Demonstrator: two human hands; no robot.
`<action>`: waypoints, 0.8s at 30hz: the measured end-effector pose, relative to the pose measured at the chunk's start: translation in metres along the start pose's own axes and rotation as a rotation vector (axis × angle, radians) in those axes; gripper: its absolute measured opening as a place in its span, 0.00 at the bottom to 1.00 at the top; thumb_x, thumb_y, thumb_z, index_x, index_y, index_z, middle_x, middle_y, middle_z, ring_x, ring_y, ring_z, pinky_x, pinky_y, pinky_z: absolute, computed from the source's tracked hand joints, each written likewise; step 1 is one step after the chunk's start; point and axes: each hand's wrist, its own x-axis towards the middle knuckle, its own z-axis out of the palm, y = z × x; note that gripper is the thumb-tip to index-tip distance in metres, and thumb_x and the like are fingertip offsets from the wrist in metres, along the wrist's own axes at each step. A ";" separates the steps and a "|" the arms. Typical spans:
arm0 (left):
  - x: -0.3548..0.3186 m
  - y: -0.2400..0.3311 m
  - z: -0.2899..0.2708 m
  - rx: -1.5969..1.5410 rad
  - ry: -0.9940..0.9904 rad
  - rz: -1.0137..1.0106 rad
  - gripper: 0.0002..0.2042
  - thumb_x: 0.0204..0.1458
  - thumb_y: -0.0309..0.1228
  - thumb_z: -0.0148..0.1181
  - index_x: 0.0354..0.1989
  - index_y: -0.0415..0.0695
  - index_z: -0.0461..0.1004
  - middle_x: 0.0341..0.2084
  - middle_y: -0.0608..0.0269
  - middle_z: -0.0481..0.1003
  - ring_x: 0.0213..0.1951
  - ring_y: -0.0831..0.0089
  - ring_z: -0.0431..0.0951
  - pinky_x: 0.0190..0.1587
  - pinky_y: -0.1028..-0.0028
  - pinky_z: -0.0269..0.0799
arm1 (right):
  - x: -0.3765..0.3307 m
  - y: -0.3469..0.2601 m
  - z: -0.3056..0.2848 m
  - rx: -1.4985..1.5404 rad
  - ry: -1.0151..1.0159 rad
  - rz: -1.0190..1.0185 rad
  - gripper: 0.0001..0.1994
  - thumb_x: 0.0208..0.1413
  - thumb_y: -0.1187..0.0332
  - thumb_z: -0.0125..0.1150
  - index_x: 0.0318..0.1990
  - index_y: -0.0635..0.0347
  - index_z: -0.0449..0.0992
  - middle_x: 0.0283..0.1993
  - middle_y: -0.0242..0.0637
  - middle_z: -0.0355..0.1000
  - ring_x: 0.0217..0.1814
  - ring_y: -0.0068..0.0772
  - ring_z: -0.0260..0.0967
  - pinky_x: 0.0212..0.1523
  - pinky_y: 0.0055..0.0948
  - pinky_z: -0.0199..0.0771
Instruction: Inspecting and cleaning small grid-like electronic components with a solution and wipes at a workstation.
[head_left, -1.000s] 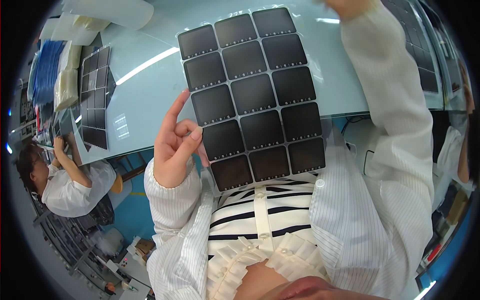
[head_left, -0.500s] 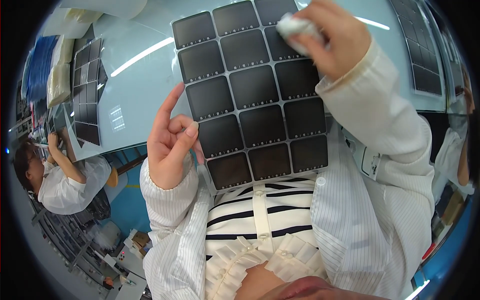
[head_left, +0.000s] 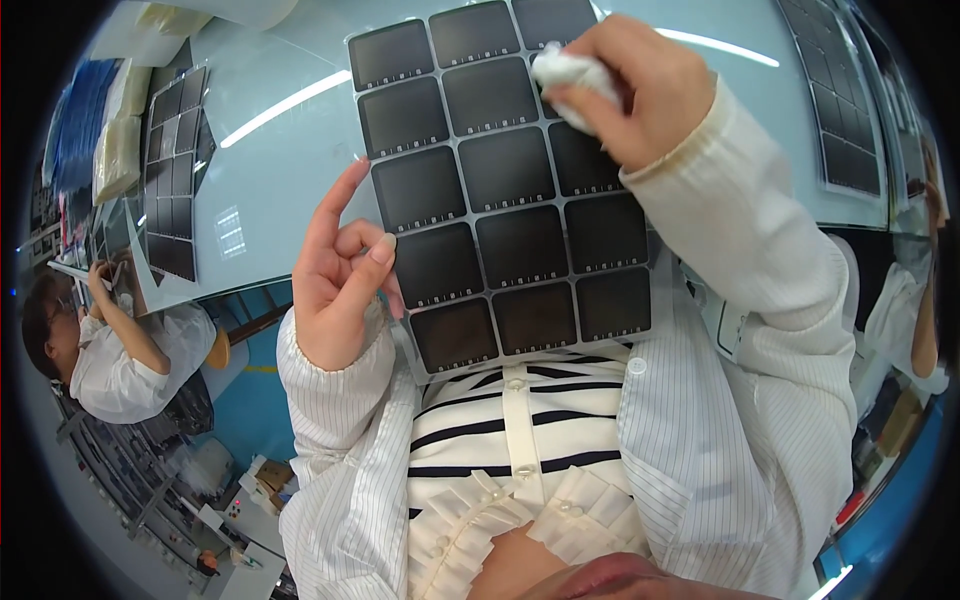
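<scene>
A large sheet of dark rectangular panels, set in rows within a pale translucent border, lies in front of me with its near end against my striped clothing. At its left edge my left hand pinches the border, thumb on top and index finger stretched along the side; some fingertips are hidden. My right hand is closed around a crumpled white cloth over the upper right panels. The cloth appears to rest on the sheet, and hand and sleeve cover part of the right column.
Similar dark panel sheets lie on the glossy pale table at the left and right. Blue stacked material and yellowish plastic-wrapped packs stand far left. A co-worker in white sits at the left table edge.
My right hand has moved left and slightly down with the cloth across the upper right panels. The left hand keeps its place at the edge. The co-worker's hands have shifted a little.
</scene>
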 end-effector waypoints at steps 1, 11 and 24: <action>0.000 0.000 0.000 0.001 0.004 -0.002 0.30 0.57 0.20 0.49 0.69 0.36 0.49 0.23 0.68 0.69 0.21 0.84 0.70 0.22 0.83 0.71 | 0.002 0.000 -0.001 -0.037 0.037 0.037 0.08 0.46 0.72 0.66 0.31 0.65 0.75 0.30 0.44 0.71 0.30 0.46 0.71 0.31 0.35 0.71; -0.001 0.000 0.000 -0.005 0.012 -0.001 0.30 0.56 0.19 0.48 0.69 0.36 0.50 0.24 0.68 0.70 0.21 0.83 0.71 0.22 0.83 0.70 | -0.004 0.018 -0.006 0.024 -0.008 0.025 0.10 0.49 0.70 0.68 0.37 0.63 0.77 0.29 0.36 0.71 0.26 0.27 0.70 0.28 0.25 0.68; 0.000 0.001 -0.001 -0.070 -0.042 0.012 0.30 0.58 0.18 0.47 0.69 0.37 0.48 0.26 0.66 0.70 0.21 0.81 0.71 0.24 0.81 0.73 | 0.058 0.100 -0.032 -0.465 0.380 0.180 0.16 0.49 0.69 0.67 0.46 0.63 0.77 0.43 0.43 0.73 0.44 0.42 0.72 0.44 0.33 0.72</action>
